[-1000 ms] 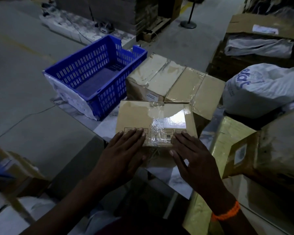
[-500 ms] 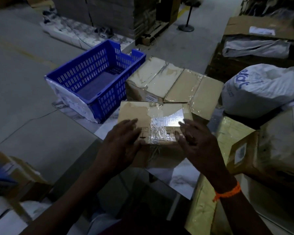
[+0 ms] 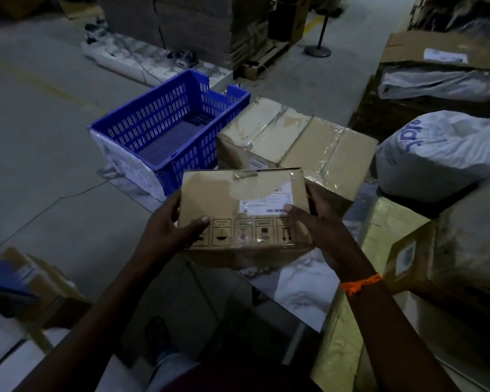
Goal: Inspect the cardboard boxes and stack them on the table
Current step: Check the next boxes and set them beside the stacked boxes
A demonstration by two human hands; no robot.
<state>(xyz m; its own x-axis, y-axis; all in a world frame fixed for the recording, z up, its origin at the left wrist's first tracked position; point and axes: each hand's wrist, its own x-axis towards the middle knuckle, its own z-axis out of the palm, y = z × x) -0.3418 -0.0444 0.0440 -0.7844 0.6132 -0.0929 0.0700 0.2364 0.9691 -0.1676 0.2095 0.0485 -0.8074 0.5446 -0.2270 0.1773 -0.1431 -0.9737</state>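
Nearest the lens, dim and cut off by the lower edge: two bare forearms, an orange thread (image 3: 361,282) round the right wrist. Gripped between left hand (image 3: 167,230) and right hand (image 3: 320,233), a small cardboard box (image 3: 238,199), tilted face-up over the near edge of the marble-patterned table (image 3: 303,281); thumbs laid on the upper face, fingers wrapped round the sides and mostly hidden behind it. Impossible to tell whether its underside touches the table. Along its lower edge, a row of handling symbols; above them, a white shipping label (image 3: 266,203) under wrinkled clear tape, print too small to read. Close on the right, a yellow-wrapped parcel (image 3: 391,222) and a large carton (image 3: 464,250), both cut off by the frame. Just behind the held box, a larger taped cardboard box (image 3: 294,137), its near side blocked from view. Just beside that on the left, a blue plastic crate (image 3: 170,128). Farther right, a white sack (image 3: 436,154) with partly legible blue lettering. Beyond, in murk, stacked cartons (image 3: 195,21) and a stanchion base (image 3: 317,49) on the concrete floor (image 3: 40,137).
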